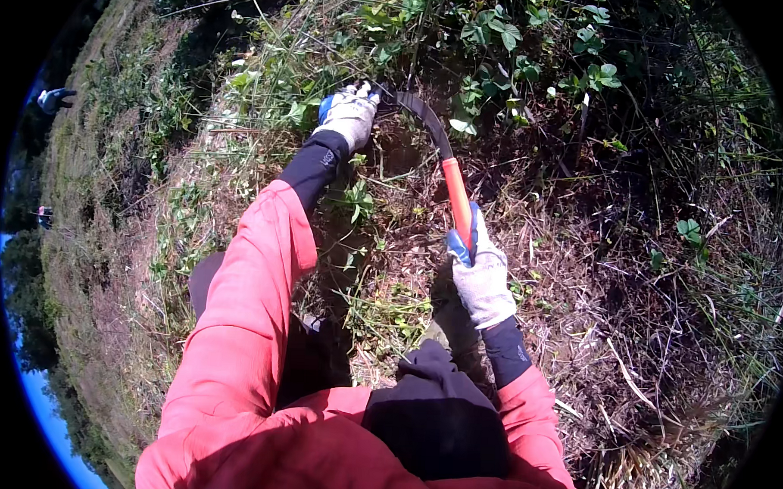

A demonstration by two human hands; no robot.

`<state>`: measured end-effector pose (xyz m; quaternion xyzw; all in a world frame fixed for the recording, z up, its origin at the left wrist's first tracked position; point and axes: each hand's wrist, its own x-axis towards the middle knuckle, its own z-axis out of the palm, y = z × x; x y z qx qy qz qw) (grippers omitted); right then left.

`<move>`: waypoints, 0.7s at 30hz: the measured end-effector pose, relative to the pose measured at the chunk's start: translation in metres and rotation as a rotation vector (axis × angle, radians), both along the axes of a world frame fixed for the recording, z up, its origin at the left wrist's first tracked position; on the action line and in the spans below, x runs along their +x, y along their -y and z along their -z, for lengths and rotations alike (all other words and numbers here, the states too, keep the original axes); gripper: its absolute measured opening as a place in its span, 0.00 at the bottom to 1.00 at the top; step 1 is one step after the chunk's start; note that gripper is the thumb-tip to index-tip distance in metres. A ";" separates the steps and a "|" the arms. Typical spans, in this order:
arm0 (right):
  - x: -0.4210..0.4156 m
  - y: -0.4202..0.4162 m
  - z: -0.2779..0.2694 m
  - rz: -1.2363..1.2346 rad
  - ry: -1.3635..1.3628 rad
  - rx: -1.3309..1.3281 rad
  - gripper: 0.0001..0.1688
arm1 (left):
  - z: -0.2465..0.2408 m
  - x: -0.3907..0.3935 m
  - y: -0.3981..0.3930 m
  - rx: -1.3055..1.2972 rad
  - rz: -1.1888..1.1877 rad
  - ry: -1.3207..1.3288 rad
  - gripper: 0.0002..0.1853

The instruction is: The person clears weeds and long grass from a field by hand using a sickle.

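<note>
My right hand (482, 273), in a pale knit glove with blue palm coating, grips the orange handle of a sickle (456, 194). The sickle's dark curved blade arcs up and left, its tip end close to my left hand (349, 114). That hand wears a matching glove and reaches into grass and leafy stems (299, 105). Its fingers are partly hidden among the plants, so whether they hold any stems cannot be told. Cut or dry grass and low green leaves lie on the ground between my two hands.
Leafy vines (496, 35) and tall grass stand ahead, partly in shade. Dry straw (626, 382) covers the ground at right. A grassy slope (88, 234) runs along the left, where a distant person (52, 99) stands and another small figure shows lower down. Trees lie beyond.
</note>
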<state>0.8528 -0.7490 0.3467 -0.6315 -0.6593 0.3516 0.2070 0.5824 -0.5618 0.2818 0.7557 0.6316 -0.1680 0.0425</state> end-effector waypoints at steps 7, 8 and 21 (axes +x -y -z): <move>-0.020 -0.068 0.010 -0.010 0.227 0.108 0.33 | -0.015 0.017 0.012 -0.070 0.020 0.069 0.14; -0.018 -0.054 0.012 0.009 0.248 0.077 0.34 | -0.020 0.011 0.019 -0.089 0.009 0.101 0.14; -0.032 -0.048 0.002 0.155 -0.385 -0.183 0.27 | -0.013 -0.066 0.124 0.075 -0.217 0.315 0.14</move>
